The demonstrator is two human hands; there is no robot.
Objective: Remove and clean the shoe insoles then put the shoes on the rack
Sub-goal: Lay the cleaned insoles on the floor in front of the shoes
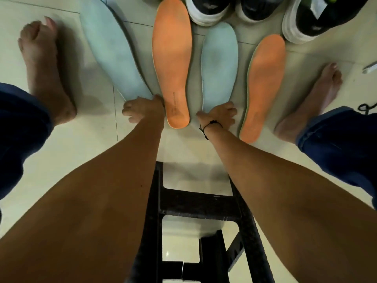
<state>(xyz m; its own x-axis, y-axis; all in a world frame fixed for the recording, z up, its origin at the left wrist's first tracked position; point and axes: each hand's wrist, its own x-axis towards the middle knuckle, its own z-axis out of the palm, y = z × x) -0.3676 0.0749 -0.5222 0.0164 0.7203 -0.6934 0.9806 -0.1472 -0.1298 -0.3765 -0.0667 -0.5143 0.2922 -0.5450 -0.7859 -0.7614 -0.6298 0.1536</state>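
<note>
Pale tiles (77,152) carry 4 insoles side by side in front of us, heels toward us: a light blue insole (114,54) farthest left, an orange insole (173,58) next, a second blue insole (220,66), then a second orange insole (263,84) on the right. Our left hand (142,109) rests at the heel of the left blue one, fingers curled at its edge, though we cannot tell whether they truly grip it. Our right hand (219,114), with a dark cord at the wrist, lies with fingers spread on the heel of the second blue one. Beyond the insoles stand 3 black shoes with white soles (208,9). Our bare feet sit at either side, and a black stool (202,203) is below our arms
</note>
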